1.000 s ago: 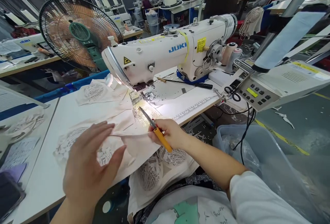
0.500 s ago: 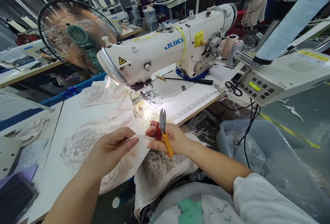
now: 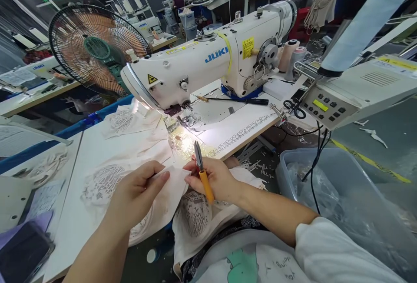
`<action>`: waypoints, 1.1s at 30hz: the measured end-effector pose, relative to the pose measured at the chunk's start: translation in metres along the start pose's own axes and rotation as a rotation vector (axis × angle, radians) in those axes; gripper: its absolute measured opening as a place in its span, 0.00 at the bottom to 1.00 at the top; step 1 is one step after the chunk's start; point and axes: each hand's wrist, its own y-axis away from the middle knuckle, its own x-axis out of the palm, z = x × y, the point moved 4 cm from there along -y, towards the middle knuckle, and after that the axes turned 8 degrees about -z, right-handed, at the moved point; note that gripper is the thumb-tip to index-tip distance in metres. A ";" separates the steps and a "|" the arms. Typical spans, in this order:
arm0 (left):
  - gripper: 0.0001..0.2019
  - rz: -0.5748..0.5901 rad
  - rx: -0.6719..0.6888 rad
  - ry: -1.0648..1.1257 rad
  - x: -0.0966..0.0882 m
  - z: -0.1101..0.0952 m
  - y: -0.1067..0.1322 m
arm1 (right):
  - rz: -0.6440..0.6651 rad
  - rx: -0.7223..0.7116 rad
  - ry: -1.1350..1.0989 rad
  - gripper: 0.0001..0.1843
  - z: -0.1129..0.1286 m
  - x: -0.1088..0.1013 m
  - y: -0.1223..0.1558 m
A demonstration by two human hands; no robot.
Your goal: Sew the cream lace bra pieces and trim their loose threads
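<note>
My left hand (image 3: 138, 194) pinches the upper edge of a pale pink fabric piece (image 3: 171, 189) between thumb and fingers. My right hand (image 3: 216, 181) is closed around scissors (image 3: 204, 178) with orange and red handles, blades pointing up and together. Its thumb and fingertip meet at the fabric's right corner. Below the hands, a lace-patterned part of pale fabric (image 3: 195, 215) lies over my lap. More lace fabric (image 3: 104, 183) spreads over the table on the left. The sewing machine's needle area (image 3: 187, 115) is lit, just beyond my hands.
A white sewing machine (image 3: 208, 57) stands across the table, with a fan (image 3: 97, 48) behind it at left. A control box (image 3: 329, 104) and dark scissors (image 3: 295, 108) are at right, above a clear plastic bin (image 3: 342, 196). A phone (image 3: 24, 248) lies at lower left.
The scissors have turned in my right hand, and their blades, slightly apart before, now look together. Both hands stay at the fabric's edge. The view has shifted slightly.
</note>
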 end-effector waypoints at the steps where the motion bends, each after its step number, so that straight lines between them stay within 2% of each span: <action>1: 0.14 -0.010 0.007 -0.007 0.000 0.000 0.000 | -0.001 0.000 0.008 0.16 0.000 0.000 0.000; 9: 0.13 -0.055 0.042 -0.009 0.002 -0.006 0.000 | -0.041 0.051 -0.007 0.19 -0.002 -0.001 0.000; 12: 0.11 -0.086 0.003 0.048 0.004 -0.004 0.001 | -0.049 0.089 -0.002 0.21 -0.006 -0.003 0.002; 17: 0.13 -0.226 -0.081 0.158 0.008 0.009 0.006 | -0.040 0.122 -0.009 0.22 -0.011 -0.004 0.003; 21: 0.11 -0.310 0.007 0.144 0.010 0.013 0.013 | -0.032 0.184 -0.060 0.23 -0.016 -0.003 0.003; 24: 0.09 -0.320 0.026 0.154 0.011 0.014 0.014 | -0.020 0.210 -0.087 0.22 -0.015 -0.003 0.003; 30: 0.10 -0.307 -0.050 0.201 0.011 0.016 0.007 | -0.002 0.262 -0.191 0.24 -0.010 -0.001 -0.001; 33: 0.10 -0.282 -0.097 0.218 0.012 0.014 0.003 | -0.007 0.271 -0.142 0.24 -0.012 -0.003 -0.003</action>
